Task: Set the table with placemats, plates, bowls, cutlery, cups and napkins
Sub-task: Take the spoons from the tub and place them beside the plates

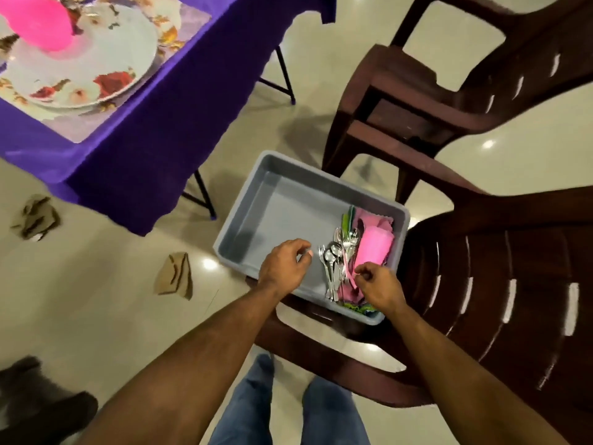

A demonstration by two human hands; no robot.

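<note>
**Both hands over the cutlery in the grey tub**

A grey plastic tub (282, 200) sits on the seat of a brown plastic chair (500, 284). At its 3 o'clock side lies a bundle of shiny steel cutlery (337, 261), spoons and forks lying side by side, bowls and tines toward 12. Just beside it at 3 o'clock lies a pink cup (375, 248) on its side over pink napkins (378, 220).

The left hand (282, 264) hovers at 9 o'clock of the cutlery, fingers loosely curled, holding nothing. The right hand (378, 284) pinches something thin and pink; what it is cannot be told.

At 11 o'clock, floral plates (96, 75) rest on a placemat (186, 24) over the purple tablecloth (134, 162).
</note>
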